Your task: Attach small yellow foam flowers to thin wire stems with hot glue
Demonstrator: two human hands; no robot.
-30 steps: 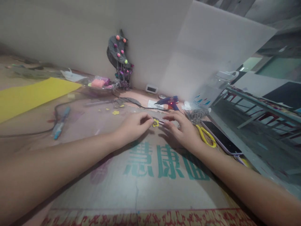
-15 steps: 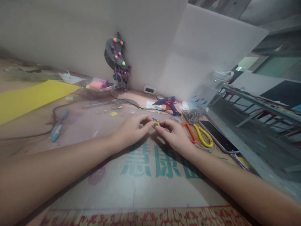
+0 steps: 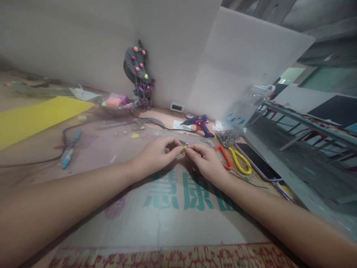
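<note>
A small yellow flower-shaped cutout (image 3: 184,150) is pinched between my two hands above the table's middle. My left hand (image 3: 164,150) grips its left side with thumb and forefinger. On the opposite side, the fingertips of my right hand (image 3: 205,158) close on it. Fingers cover much of the piece. Another yellow flower cutout (image 3: 135,136) lies on the table beyond my left hand, with small yellow scraps near it. Just right of my right hand are scissors with one orange handle (image 3: 224,158) and one yellow handle (image 3: 240,161); their blades are mostly hidden.
A blue glue gun (image 3: 196,122) with a red light rests at the back. A phone (image 3: 258,162) lies near the right edge, by a clear water bottle (image 3: 240,106). On the left are a yellow sheet (image 3: 41,117), a blue pen (image 3: 71,149), a cable and a plastic-wrapped bowl (image 3: 118,108).
The yellow flower has turned slightly between my fingertips and shows a narrower outline. My right fingers have shifted a little. Both hands stay in nearly the same place.
</note>
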